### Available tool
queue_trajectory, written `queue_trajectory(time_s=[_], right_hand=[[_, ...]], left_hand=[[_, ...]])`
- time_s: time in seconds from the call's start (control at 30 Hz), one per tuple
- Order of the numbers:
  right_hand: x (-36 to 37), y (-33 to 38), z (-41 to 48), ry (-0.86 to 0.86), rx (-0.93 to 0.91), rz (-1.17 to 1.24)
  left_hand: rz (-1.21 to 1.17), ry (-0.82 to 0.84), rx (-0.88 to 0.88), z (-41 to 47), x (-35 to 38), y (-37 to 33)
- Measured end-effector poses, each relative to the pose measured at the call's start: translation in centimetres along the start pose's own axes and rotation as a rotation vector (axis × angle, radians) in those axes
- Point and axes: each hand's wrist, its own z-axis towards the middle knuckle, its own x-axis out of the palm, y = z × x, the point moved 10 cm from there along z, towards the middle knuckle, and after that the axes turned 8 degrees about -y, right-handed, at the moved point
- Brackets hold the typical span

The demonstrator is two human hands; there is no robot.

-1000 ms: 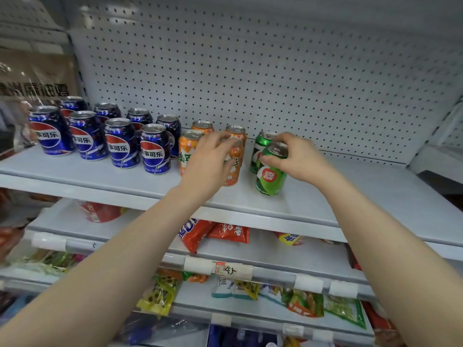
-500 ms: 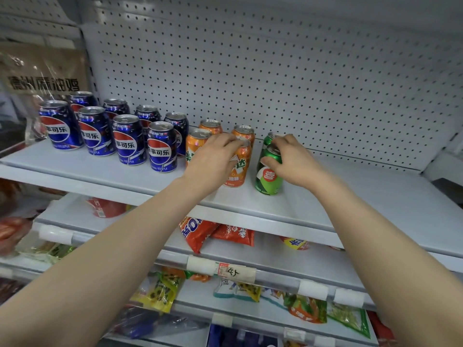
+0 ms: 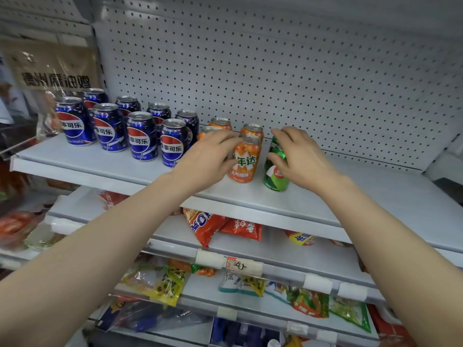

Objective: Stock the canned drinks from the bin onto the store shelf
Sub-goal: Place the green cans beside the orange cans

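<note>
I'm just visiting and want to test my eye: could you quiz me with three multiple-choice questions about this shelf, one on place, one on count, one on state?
1. Where does the front green can stand?
A. right of the front orange can
B. among the blue cans
C. on the snack shelf below

2. How many blue cans show?
A. four
B. eight
C. twelve

3. What is the right hand doing?
A. hanging free
B. fingers wrapped on the green can
C. holding a snack bag

Answers: 1 A, it is the rightmost can; 2 B, two rows of four; 3 B, the fingers curl round its top.
</note>
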Motion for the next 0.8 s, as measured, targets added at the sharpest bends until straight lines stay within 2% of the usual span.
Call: queue_trajectory(time_s=[0.2, 0.43, 0.63, 0.8], right_hand=[[-0.9, 8.6, -2.3, -0.143, -0.142, 0.040], [4.6, 21.8, -6.5, -0.104, -0.249, 0.181], [12.2, 35.0, -10.0, 0.054, -0.347, 0.362], [19.4, 45.9, -13.4, 0.256, -0.450, 0.497]], left_hand=[[0.009, -0.007, 0.013, -7.1, -4.3, 3.2], [0.029, 0.034, -0.107, -19.5, -8.5, 10.6], [0.066, 0.119, -0.325, -33.2, -11.1, 18.2], [0.110, 0.168, -0.624, -46.5, -13.1, 24.2]])
